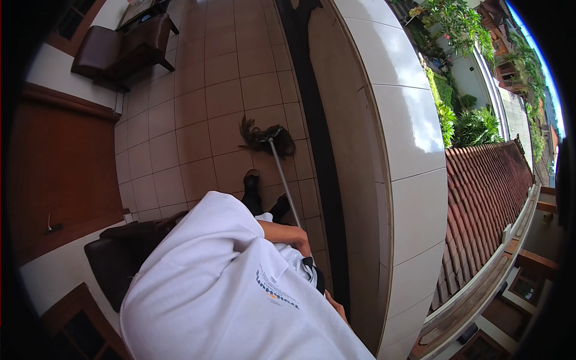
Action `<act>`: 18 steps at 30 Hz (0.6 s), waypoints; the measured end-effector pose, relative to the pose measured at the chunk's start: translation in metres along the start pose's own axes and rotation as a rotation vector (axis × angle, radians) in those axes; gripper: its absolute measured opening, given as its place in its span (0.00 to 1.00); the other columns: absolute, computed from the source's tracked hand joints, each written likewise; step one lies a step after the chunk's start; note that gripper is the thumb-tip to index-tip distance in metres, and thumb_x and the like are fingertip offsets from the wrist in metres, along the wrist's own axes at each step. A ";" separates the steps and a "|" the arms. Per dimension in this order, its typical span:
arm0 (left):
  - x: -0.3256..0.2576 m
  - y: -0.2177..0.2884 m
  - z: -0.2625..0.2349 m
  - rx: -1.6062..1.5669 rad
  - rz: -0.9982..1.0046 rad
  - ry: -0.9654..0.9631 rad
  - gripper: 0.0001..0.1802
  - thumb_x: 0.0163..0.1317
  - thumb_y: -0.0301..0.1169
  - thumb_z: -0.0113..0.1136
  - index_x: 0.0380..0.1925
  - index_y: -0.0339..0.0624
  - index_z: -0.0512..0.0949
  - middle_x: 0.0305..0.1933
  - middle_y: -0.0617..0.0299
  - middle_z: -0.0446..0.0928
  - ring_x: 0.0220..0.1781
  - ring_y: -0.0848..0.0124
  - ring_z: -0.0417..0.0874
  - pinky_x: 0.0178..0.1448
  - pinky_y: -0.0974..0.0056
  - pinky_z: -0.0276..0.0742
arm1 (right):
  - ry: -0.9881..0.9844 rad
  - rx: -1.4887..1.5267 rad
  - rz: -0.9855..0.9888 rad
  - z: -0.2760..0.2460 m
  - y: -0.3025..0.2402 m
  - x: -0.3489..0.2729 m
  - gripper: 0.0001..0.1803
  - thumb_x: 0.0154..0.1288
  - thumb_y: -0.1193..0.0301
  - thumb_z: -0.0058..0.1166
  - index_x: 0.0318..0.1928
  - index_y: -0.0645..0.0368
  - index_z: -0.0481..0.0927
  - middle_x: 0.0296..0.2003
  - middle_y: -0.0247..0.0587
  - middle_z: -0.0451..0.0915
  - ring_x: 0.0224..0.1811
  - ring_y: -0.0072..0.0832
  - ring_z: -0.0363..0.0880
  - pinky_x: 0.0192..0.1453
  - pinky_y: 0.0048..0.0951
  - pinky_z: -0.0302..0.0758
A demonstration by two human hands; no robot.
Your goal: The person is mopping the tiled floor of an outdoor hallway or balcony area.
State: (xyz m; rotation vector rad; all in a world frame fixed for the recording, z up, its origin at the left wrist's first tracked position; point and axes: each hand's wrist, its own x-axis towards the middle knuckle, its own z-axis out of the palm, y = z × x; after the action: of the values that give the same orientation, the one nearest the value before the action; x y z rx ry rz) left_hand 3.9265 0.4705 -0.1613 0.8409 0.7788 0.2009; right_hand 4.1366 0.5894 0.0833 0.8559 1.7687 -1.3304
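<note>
A string mop (282, 174) slants down in front of me, its long pale metal handle running to a dark, stringy head spread on the tiles. My left hand (302, 241) is closed around the handle, low beside my white shirt. Further back along the same line, only a sliver of my right hand (337, 308) shows past the shirt. Its fingers are hidden, so I cannot tell what they grip. The mop head lies flat, just ahead of my dark shoes (251, 176).
Tan tiled floor (186, 144) stretches ahead. A low wall with a white tiled top (414, 132) runs along the right, a dark strip at its foot. Brown padded chairs (141, 45) stand far left, another dark seat (111, 258) nearer, beside a wooden door (60, 174).
</note>
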 end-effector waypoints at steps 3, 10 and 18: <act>-0.060 0.041 -0.007 0.229 -0.115 0.100 0.35 0.64 0.52 0.29 0.65 0.39 0.51 0.71 0.49 0.42 0.73 0.58 0.38 0.72 0.56 0.39 | 0.070 -0.051 0.048 0.002 -0.009 0.021 0.25 0.67 0.58 0.40 0.61 0.53 0.64 0.52 0.48 0.74 0.54 0.26 0.71 0.57 0.24 0.65; -0.140 -0.005 -0.016 0.003 -0.234 0.849 0.45 0.62 0.59 0.27 0.65 0.32 0.33 0.68 0.37 0.23 0.70 0.44 0.44 0.71 0.51 0.44 | 0.089 -0.224 -0.038 0.030 -0.134 0.137 0.25 0.68 0.56 0.37 0.63 0.49 0.63 0.16 0.37 0.70 0.15 0.21 0.69 0.19 0.26 0.68; -0.283 -0.100 -0.084 -0.218 -0.337 1.462 0.35 0.66 0.48 0.27 0.67 0.42 0.36 0.71 0.50 0.25 0.70 0.51 0.50 0.67 0.49 0.53 | 0.190 -0.337 -0.233 0.095 -0.309 0.303 0.24 0.70 0.54 0.32 0.63 0.45 0.62 0.18 0.39 0.70 0.11 0.23 0.66 0.14 0.28 0.64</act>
State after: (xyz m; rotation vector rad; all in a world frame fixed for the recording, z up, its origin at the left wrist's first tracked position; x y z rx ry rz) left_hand 3.6537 0.3259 -0.1170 0.2181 2.1896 0.6043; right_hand 3.7397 0.4459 -0.0513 0.6182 2.2186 -1.0721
